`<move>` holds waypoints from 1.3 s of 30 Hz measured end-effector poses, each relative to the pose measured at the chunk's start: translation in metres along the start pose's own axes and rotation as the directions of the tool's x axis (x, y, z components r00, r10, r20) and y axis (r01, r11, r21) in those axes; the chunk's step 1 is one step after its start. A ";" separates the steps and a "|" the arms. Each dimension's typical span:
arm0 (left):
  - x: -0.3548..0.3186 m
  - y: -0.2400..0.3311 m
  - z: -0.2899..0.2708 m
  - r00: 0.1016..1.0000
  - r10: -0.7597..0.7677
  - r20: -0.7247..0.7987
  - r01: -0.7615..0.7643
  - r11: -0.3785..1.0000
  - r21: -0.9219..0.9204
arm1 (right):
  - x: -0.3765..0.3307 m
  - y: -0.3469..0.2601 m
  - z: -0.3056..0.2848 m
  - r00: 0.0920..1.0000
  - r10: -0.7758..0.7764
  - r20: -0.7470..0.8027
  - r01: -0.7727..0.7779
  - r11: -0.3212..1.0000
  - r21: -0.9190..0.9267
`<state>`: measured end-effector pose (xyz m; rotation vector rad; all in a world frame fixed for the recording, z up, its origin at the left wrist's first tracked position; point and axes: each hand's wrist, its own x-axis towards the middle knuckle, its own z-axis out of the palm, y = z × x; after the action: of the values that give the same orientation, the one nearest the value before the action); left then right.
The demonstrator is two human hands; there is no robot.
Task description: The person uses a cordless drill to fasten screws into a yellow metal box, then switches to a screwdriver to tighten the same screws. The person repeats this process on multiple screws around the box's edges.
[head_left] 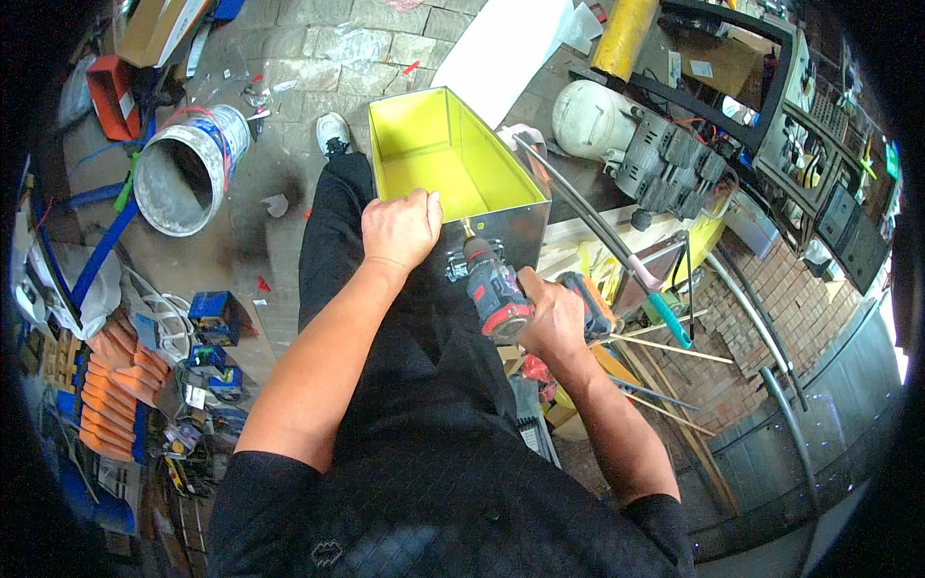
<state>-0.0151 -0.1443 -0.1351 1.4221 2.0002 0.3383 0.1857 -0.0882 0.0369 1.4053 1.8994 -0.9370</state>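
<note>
An open metal box, yellow-green inside and dark outside, rests in front of me by my legs. My left hand is closed over its near rim, thumb toward the right. In my right hand I grip a cordless drill, grey with red and orange parts. The drill's bit points away from me, its tip at the near wall of the box just below the rim. Whether the bit has gone through the wall I cannot tell. Below the rim, left of the drill, a small metal latch or bracket sits on the wall.
A dirty white bucket lies tipped at the left. Orange bins stand lower left. At the right are an air compressor, a long rod with a teal handle and a yellow cylinder. A white sheet lies beyond the box.
</note>
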 end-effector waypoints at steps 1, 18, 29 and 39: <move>0.000 0.000 0.000 1.000 -0.003 -0.001 0.003 1.000 0.020 | 0.003 0.002 -0.002 1.000 -0.030 0.008 0.031 0.998 -0.047; 0.005 0.000 0.002 0.999 -0.036 0.038 0.036 0.999 -0.009 | 0.038 0.009 -0.031 0.964 -0.219 0.152 0.263 0.874 -0.409; 0.009 -0.002 0.004 0.998 -0.051 0.024 0.051 0.999 -0.013 | 0.057 -0.002 -0.054 0.935 -0.235 0.264 0.339 0.811 -0.478; 0.010 -0.002 0.002 0.998 -0.057 0.021 0.057 0.998 -0.023 | 0.051 -0.002 -0.049 0.957 -0.139 0.255 0.221 0.917 -0.331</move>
<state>-0.0175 -0.1367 -0.1414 1.3459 2.0100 0.3207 0.1679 -0.0203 0.0251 0.8829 1.9283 -0.7503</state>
